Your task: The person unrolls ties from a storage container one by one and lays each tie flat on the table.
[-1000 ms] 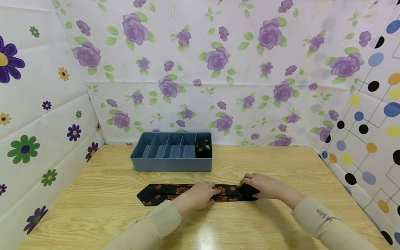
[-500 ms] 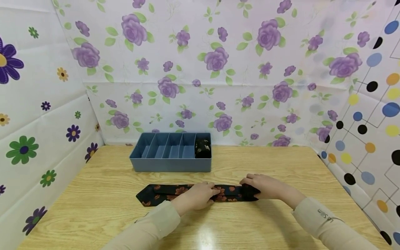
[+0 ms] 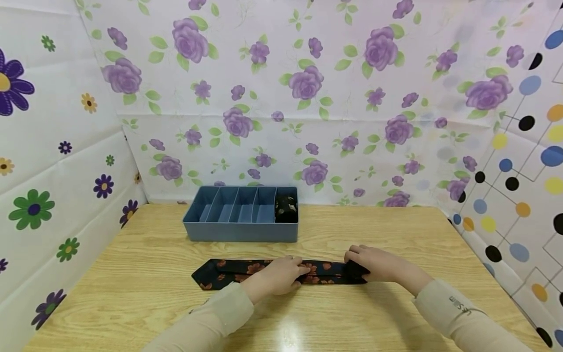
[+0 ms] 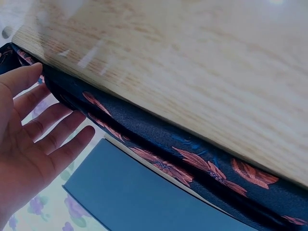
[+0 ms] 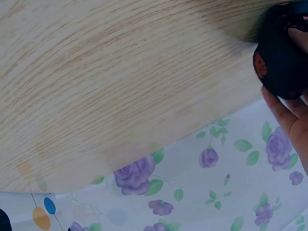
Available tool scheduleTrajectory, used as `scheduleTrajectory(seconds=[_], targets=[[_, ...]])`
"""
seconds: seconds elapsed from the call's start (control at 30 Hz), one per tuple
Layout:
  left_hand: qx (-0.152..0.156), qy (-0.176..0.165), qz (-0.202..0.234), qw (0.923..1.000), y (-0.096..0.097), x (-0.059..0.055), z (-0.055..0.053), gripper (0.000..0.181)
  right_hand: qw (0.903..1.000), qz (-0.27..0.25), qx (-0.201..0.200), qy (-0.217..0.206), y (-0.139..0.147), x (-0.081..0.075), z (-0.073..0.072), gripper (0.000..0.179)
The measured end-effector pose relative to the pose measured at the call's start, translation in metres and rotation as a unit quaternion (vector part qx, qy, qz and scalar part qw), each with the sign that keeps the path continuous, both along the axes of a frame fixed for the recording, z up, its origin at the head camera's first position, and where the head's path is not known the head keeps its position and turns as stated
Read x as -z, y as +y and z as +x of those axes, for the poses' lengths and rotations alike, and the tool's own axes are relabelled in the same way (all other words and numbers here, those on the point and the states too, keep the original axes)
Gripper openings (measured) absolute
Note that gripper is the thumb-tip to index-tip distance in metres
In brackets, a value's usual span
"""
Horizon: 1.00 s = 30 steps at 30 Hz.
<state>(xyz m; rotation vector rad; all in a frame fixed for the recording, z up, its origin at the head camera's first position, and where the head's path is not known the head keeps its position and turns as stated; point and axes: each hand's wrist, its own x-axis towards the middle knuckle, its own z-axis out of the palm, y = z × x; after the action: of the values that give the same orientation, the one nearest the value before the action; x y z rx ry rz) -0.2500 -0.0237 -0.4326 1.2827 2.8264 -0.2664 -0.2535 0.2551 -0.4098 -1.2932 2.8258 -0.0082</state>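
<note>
A dark necktie (image 3: 228, 274) with orange flowers lies lengthwise across the table, its pointed end to the left. My left hand (image 3: 281, 276) rests on the middle of it. In the left wrist view, that hand's fingers (image 4: 62, 132) are fairly straight and touch the tie's edge. My right hand (image 3: 374, 264) holds the tie's right end, which is rolled into a small dark bundle (image 3: 355, 272). The right wrist view shows the thumb and fingers around this roll (image 5: 279, 57). Part of the tie is hidden under the left hand.
Behind the tie stands a blue-grey divided box (image 3: 242, 232). Its rightmost compartment holds a dark rolled item (image 3: 286, 209) with a light pattern. The wooden table (image 3: 334, 318) meets flower-print cloth (image 3: 352, 98) at the back.
My right hand has shifted slightly to the right with the rolled end of the necktie. The left hand stays in place on the tie.
</note>
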Motion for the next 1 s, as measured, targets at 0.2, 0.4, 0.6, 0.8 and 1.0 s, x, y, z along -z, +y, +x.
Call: scheduleTrajectory(seconds=[0.2,0.4,0.6,0.8,1.0], targets=[[0.003,-0.011,-0.001,0.9999,0.001,0.0,-0.001,0.045,0.9999,0.008,0.012,-0.008,0.002,0.004,-0.001,0.046],[0.002,-0.017,0.005,0.9998,0.0,0.0,-0.002,0.045,0.9997,0.014,-0.01,0.015,0.007,0.007,-0.001,0.049],[0.001,-0.022,0.006,0.9997,0.0,0.0,-0.002,0.045,1.0,-0.002,-0.006,0.005,0.012,0.009,-0.001,0.041],[0.002,-0.023,0.007,0.9997,0.0,-0.001,-0.002,0.045,0.9999,-0.012,0.005,-0.008,0.015,0.008,0.0,0.04],[0.004,-0.021,0.004,0.9998,0.0,-0.002,-0.002,0.045,1.0,-0.006,0.002,-0.002,0.017,0.009,0.001,0.042]])
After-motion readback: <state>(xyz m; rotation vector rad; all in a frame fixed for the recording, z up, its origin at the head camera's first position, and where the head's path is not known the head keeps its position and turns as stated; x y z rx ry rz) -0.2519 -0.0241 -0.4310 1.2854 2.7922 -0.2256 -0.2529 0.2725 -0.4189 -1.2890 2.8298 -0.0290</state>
